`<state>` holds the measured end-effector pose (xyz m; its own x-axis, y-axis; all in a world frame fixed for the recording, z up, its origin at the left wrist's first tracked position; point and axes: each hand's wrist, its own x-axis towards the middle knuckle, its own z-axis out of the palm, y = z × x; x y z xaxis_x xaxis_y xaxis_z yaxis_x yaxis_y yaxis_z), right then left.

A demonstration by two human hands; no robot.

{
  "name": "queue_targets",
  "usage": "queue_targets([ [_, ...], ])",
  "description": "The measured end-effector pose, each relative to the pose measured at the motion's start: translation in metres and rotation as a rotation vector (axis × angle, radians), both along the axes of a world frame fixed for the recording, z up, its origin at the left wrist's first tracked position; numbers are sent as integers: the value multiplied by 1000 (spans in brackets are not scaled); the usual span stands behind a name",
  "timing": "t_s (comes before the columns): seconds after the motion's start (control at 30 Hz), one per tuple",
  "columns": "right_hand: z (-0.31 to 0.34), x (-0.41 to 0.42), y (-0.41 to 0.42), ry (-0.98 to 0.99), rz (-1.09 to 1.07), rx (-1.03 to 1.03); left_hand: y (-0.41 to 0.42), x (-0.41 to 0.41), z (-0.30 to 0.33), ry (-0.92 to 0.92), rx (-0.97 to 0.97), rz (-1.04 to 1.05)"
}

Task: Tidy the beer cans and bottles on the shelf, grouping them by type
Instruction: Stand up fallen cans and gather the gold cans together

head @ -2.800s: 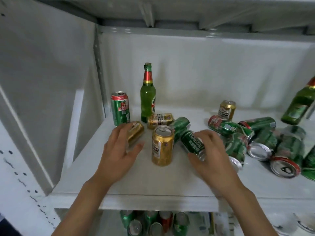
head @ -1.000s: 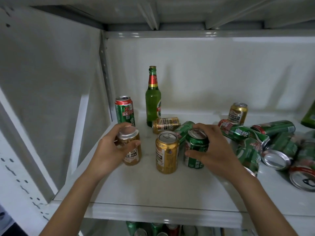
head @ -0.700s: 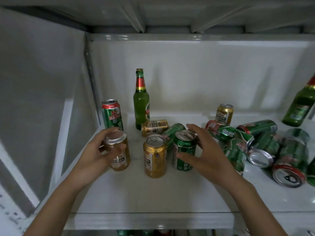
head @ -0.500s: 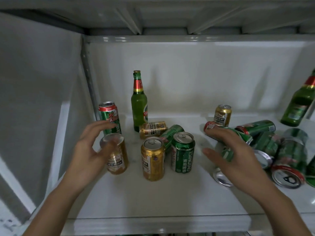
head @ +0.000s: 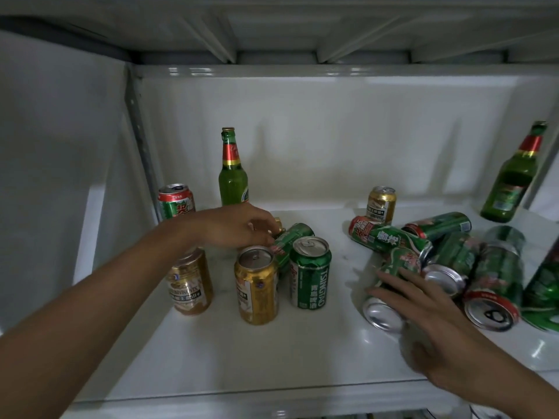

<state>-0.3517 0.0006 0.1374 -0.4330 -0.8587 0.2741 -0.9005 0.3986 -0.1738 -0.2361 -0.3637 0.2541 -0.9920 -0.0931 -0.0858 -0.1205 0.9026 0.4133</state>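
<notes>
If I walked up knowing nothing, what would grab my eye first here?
Probably the jumble of toppled green cans on the white shelf's right, where the right hand rests on one. At left, three upright cans stand together, two gold and one green, before a tall green glass bottle.

We see two gold cans (head: 190, 286) (head: 257, 286) and a green Tsingtao can (head: 309, 273) upright at the shelf's (head: 272, 358) front left, a green bottle (head: 232, 172) standing behind, and green cans (head: 453, 261) toppled in a heap at right.
</notes>
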Motion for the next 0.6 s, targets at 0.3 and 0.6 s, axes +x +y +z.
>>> queue_targets([
  [0.3, -12, -2, -17, 316, -35, -81, -23, -48, -31, -428, 140, 199],
  [0.6, -2, -10, -14, 307, 53, -55, -20, -52, -46, -361, 191, 235],
])
